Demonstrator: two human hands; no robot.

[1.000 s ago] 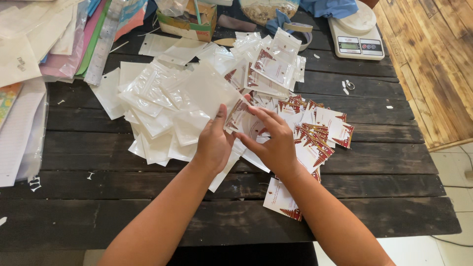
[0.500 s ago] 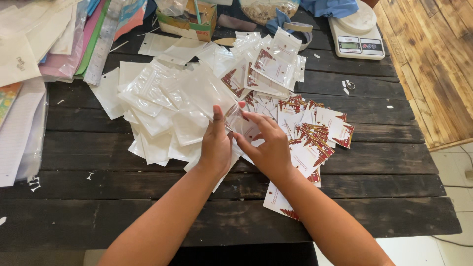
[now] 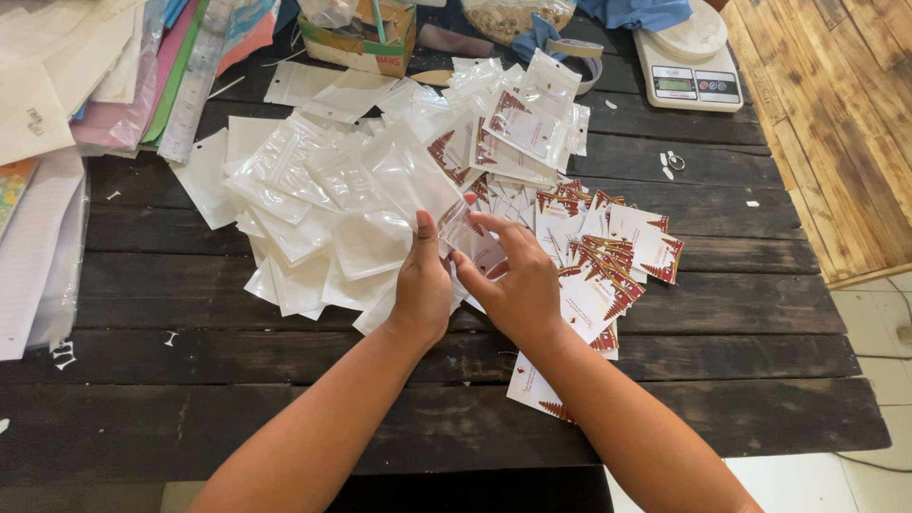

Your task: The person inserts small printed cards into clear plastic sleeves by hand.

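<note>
My left hand (image 3: 424, 285) and my right hand (image 3: 516, 282) meet at the middle of a dark plank table (image 3: 285, 399). Both pinch a small clear zip pouch (image 3: 465, 231), which has a white card with red tree prints partly inside it. Left of my hands lies a heap of empty clear and white pouches (image 3: 313, 204). A spread of loose printed cards (image 3: 608, 256) lies to the right. Filled pouches (image 3: 518, 123) are piled further back.
A white kitchen scale (image 3: 686, 68) stands at the back right. A small cardboard box (image 3: 366, 38) and a tape roll (image 3: 578, 55) sit at the back. Paper sheets and coloured folders (image 3: 114, 76) cover the left. The table's right edge borders a lighter wooden surface (image 3: 836, 133).
The pouch went from lying near the pile to being lifted between both hands, with the card moving into its mouth. My hands drew closer together.
</note>
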